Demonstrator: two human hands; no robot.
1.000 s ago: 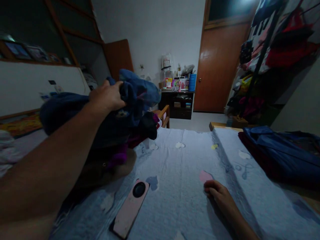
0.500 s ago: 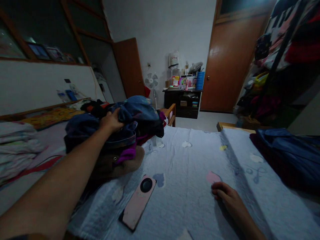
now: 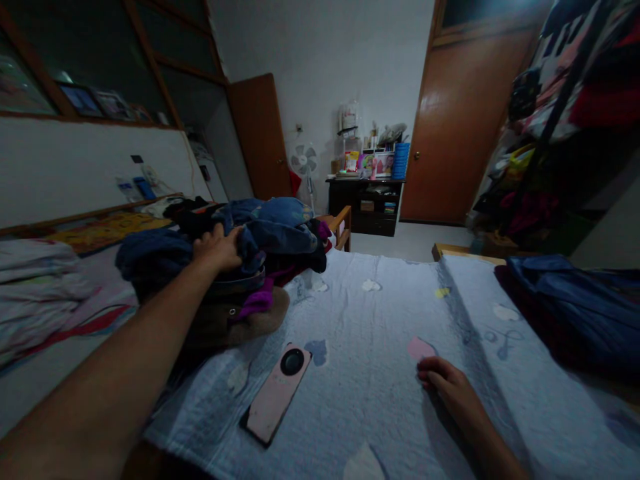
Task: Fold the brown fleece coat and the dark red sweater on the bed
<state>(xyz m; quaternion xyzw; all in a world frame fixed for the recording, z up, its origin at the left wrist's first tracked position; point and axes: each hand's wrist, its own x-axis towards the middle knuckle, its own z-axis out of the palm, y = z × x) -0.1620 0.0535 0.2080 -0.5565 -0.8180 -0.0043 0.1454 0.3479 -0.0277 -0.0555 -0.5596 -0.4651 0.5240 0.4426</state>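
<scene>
My left hand (image 3: 217, 250) reaches far out over a heap of clothes, fingers bent into a pair of blue jeans (image 3: 275, 233) on top; the fingertips are partly buried in the denim. Below the denim, a purple garment (image 3: 257, 300) and a brown garment (image 3: 215, 327) stick out of the heap. Over the pale blue bedsheet (image 3: 360, 400), near a pink printed patch, my right hand (image 3: 445, 380) is loosely curled, its fingers together and no object visible in them. Between the two arms a pink phone (image 3: 277, 397) lies on the sheet, camera side up.
Folded jeans (image 3: 575, 307) lie on the bed's right side. Rumpled bedding (image 3: 40, 287) is at the left. Past the bed's far edge stand a wooden chair (image 3: 343, 227), a white fan (image 3: 305, 163) and a dark cabinet (image 3: 345, 207). Clothes hang on a rack (image 3: 555, 113) at the right.
The raised denim on top of the heap has sunk lower and flatter, and my left hand has shifted slightly left with it. My right hand has hardly moved.
</scene>
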